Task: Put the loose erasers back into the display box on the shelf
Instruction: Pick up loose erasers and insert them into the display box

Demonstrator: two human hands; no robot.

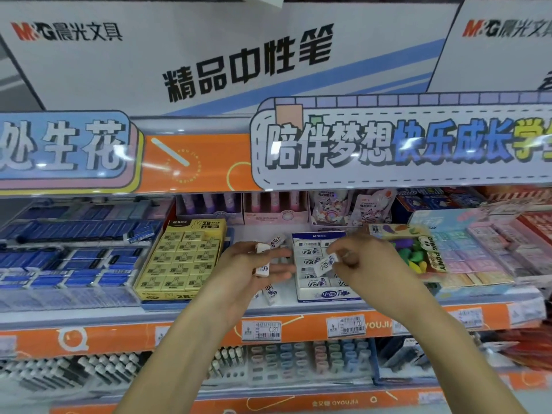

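- The white cardboard display box (324, 264) sits on the shelf (209, 309), packed with small rectangular erasers in white sleeves with blue print.
- Over the box, the right hand (363, 258) pinches one eraser (327, 264) in its fingers.
- Left of the box, the left hand (254, 264) grips two erasers (263, 258); more loose erasers (270, 292) lie beneath it.
- Further left is a yellow box (182, 258) marked "2B".
- Price tags below the box read 0.80 (263, 330) and 1.00 (346, 325).

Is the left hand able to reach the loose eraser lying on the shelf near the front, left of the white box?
Probably not yet: the left hand already holds erasers. The loose eraser lies just below it, with nothing in between.
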